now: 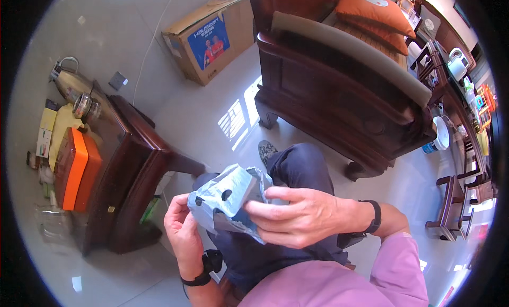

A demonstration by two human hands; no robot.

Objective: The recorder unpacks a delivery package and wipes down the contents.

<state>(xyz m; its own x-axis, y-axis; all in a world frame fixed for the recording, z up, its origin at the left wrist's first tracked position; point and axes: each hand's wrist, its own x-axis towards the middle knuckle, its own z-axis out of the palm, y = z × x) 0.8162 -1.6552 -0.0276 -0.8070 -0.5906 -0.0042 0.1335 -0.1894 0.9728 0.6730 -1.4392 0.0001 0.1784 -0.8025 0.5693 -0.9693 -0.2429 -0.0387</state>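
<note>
A light blue, crumpled sheet-like piece (234,187), folded into a rough hollow shape with several dark holes, is held between my two hands above my lap. Its material looks like paper or thin plastic; I cannot tell which. My left hand (183,227) pinches its left edge between thumb and fingers. From the other side, my right hand (298,217) grips the right edge, with some fingertips reaching into the open fold. The underside of the piece is hidden. Below it are my dark trousers (274,247).
A dark wooden cabinet (119,148) at left carries an orange box (75,170) and a glass jar (82,105). Ahead stands a dark wooden armchair (338,84) with orange cushions (373,14). A cardboard box (210,36) rests on the tiled floor; a white bucket (439,136) is at right.
</note>
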